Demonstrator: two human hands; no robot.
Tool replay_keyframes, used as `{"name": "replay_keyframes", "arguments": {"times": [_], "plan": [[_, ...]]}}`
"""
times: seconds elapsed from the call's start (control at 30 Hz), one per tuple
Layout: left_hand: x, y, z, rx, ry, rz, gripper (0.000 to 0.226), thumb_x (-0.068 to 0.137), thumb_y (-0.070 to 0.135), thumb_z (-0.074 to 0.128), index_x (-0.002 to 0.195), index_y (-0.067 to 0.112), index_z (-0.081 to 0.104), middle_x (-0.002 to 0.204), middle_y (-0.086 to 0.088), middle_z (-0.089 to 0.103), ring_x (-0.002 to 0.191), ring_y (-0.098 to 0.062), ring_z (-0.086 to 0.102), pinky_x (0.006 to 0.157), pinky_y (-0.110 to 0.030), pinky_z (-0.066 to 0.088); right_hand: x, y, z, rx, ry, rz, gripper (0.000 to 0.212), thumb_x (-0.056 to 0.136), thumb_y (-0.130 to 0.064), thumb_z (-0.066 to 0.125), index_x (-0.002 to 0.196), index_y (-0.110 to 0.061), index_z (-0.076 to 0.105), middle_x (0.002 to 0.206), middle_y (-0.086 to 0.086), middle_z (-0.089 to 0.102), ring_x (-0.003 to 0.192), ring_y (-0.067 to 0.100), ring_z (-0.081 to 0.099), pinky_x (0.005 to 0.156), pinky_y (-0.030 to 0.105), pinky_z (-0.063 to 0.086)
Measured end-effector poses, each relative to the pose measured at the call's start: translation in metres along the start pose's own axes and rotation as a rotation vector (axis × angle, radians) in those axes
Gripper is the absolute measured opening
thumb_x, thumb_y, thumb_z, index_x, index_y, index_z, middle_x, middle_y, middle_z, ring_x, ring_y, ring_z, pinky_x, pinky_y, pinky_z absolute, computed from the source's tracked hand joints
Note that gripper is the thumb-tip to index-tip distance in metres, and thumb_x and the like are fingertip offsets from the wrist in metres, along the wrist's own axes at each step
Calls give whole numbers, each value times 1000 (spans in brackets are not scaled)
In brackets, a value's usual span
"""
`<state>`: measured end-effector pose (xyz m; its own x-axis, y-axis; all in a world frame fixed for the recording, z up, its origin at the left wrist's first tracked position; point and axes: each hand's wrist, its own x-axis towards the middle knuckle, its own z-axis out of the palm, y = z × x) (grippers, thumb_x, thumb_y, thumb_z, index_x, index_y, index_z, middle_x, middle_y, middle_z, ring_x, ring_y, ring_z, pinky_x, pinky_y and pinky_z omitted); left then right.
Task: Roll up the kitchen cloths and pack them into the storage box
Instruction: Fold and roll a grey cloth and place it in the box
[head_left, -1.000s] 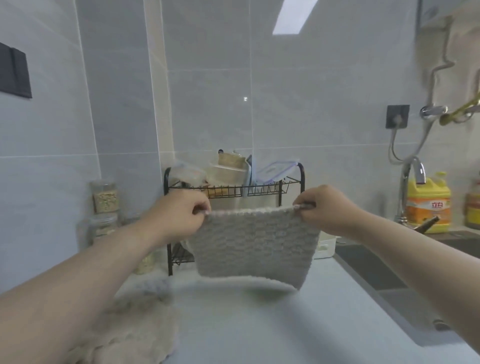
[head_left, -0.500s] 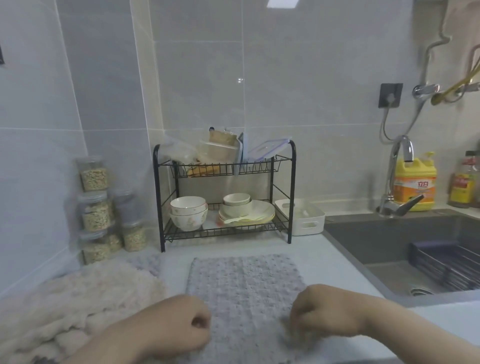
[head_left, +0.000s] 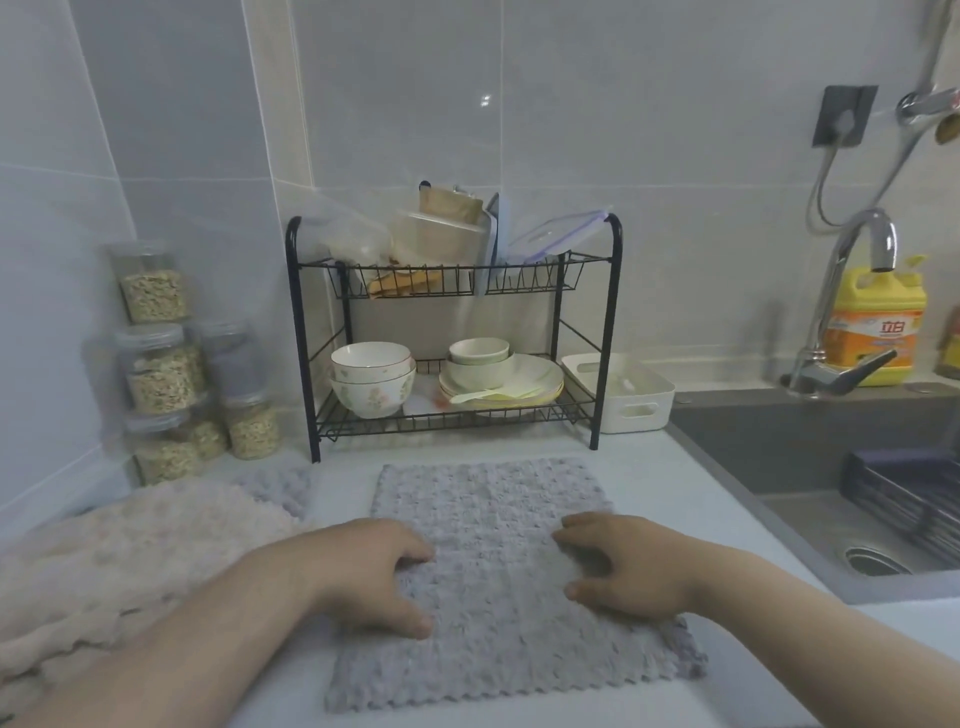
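Note:
A grey textured kitchen cloth (head_left: 493, 525) lies spread flat on the white counter in front of me. My left hand (head_left: 374, 571) rests on its left part and my right hand (head_left: 623, 566) on its right part, fingers bent loosely with the tips pressing the fabric. Neither hand grips anything. A pile of beige fluffy cloths (head_left: 119, 571) lies at the left, with another grey cloth (head_left: 280, 488) peeking out behind it. The white storage box (head_left: 623, 400) stands beside the dish rack at the back right, and looks empty.
A black two-tier dish rack (head_left: 452, 332) with bowls and plates stands behind the cloth. Stacked jars of grain (head_left: 166, 364) stand at the back left. The sink (head_left: 831, 467), its faucet (head_left: 852, 291) and a yellow detergent bottle (head_left: 878, 322) are at the right.
The grey cloth, held up by its top corners a second ago, now lies flat on the counter. Both hands have let go of the corners and moved forward onto its middle.

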<state>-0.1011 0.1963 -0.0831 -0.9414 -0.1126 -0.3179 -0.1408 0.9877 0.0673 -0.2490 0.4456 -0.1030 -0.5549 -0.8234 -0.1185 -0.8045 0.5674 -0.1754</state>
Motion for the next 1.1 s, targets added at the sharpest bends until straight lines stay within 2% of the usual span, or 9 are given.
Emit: {"name": "replay_keyframes", "arguments": {"times": [0.07,0.2,0.33,0.47,0.6,0.73,0.9,1.0,1.1], "plan": [[13,-7,-9,-50,69,0,41,71,68,52,89,31,52,109,5,59,98,-14,56,97,-39,46,9,3,-8,21,58,3,59,88,-58,52,139,-29,47,146,-13,41,133,9,39,113,27,28],[57,-24,-33,-111,315,-105,30,97,35,46,115,19,63,118,6,57,112,-16,54,95,-31,44,52,17,-29,97,350,129,31,98,-28,45,117,-14,65,124,-1,62,114,18,55,97,29,43],[103,-44,-31,-79,323,-218,17,95,14,43,85,11,55,87,-7,56,86,-26,56,58,-28,35,106,41,-26,-45,226,202,35,97,-10,38,126,-7,57,129,11,59,116,30,54,97,39,45],[119,-55,-25,31,294,-237,14,91,6,47,79,13,51,89,-8,57,81,-24,54,62,-27,35,130,51,-19,-150,136,206,19,92,-11,43,104,-9,57,113,11,58,104,31,57,79,31,47],[121,-58,-26,24,431,-256,19,83,4,53,70,17,52,79,-2,59,73,-21,57,59,-32,42,127,50,-25,-146,214,208,12,88,-15,49,78,-16,54,89,7,57,84,28,52,70,29,44],[106,-53,-36,-67,567,-229,20,80,7,56,69,23,56,74,6,57,77,-20,57,57,-29,41,106,46,-43,-9,363,204,16,83,-10,54,90,-6,68,93,10,65,88,31,60,71,35,51],[64,-38,-44,-73,645,-210,15,83,13,56,79,26,63,84,8,62,84,-16,57,61,-28,45,61,38,-59,94,462,202,8,84,-14,60,81,-20,62,86,1,63,74,23,58,64,33,52],[38,-31,-43,-92,658,-213,15,84,17,58,76,30,60,86,8,62,83,-16,56,66,-30,48,30,30,-62,148,499,216,8,86,-16,60,85,-18,68,85,-2,66,62,19,62,59,32,53],[13,-21,-40,-98,677,-178,18,83,18,60,74,33,57,85,9,63,82,-16,56,66,-29,46,2,18,-63,134,525,197,12,87,-17,59,86,-17,71,82,-3,65,70,21,64,62,32,53]]}}
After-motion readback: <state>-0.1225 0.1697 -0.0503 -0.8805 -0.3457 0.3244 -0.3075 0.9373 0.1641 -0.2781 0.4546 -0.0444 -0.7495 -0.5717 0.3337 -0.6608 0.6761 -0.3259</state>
